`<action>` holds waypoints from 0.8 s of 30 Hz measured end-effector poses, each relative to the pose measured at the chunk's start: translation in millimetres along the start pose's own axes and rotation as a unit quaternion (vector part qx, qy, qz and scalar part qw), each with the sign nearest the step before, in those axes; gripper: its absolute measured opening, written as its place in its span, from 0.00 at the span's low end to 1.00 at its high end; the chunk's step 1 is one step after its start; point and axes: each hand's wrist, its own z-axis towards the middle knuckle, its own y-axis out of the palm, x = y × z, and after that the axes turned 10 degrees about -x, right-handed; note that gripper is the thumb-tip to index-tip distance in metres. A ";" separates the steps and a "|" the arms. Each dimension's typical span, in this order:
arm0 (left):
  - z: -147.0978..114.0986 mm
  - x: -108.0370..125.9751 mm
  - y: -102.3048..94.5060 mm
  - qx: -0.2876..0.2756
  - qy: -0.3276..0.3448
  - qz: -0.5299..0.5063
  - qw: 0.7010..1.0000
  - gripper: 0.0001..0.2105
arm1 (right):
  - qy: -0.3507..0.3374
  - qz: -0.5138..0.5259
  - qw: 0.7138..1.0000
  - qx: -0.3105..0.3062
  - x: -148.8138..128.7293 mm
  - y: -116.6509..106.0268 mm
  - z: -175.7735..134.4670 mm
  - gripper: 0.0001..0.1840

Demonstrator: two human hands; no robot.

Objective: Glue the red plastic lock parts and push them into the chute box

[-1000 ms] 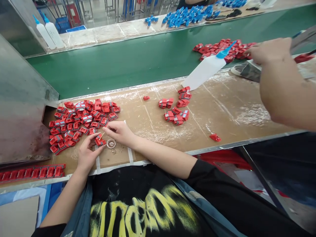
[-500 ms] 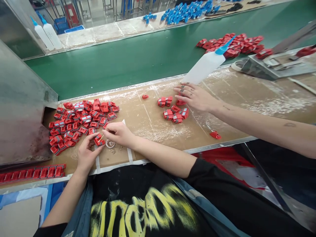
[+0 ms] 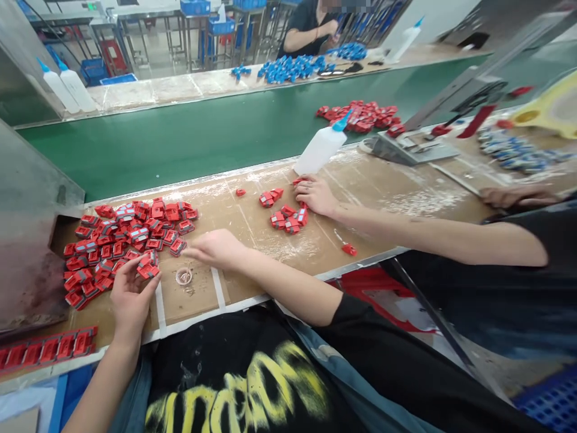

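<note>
My left hand (image 3: 130,296) is closed on a red and grey plastic part (image 3: 148,264), held between thumb and fingers just in front of the pile. My right hand (image 3: 220,249) is pinched to the right of it, apart from the part; a thin stick shows faintly at its fingertips. Below and between the hands, a small clear round dish (image 3: 184,276) stands on the brown tabletop. The pile of red and grey parts (image 3: 130,225) lies beyond my left hand. A row of similar parts (image 3: 49,350) runs along the near left edge.
A co-worker's hand (image 3: 314,193) is at a small group of red parts (image 3: 288,219). Behind it stands a white bottle (image 3: 320,150) with a blue nozzle. A green belt (image 3: 180,141) runs behind the table; a metal box wall (image 3: 31,228) bounds the left.
My right hand has drawn back from the red part, which my left hand now holds raised and farther left. The camera view has shifted, showing more of the right side and another person beyond the belt.
</note>
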 end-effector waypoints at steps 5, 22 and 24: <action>-0.9 -0.4 0.1 0.001 -0.007 -0.046 0.999 0.30 | 0.238 -0.158 0.956 0.072 78.7 -49.9 -5.4 0.13; -16.2 28.9 -14.5 -0.096 -0.029 -0.047 0.994 0.30 | -0.204 0.257 0.930 0.163 -40.8 -25.3 19.8 0.11; -17.3 37.7 -16.0 -0.118 -0.034 -0.061 0.990 0.31 | -0.278 0.268 0.908 0.164 -67.0 -15.0 21.0 0.10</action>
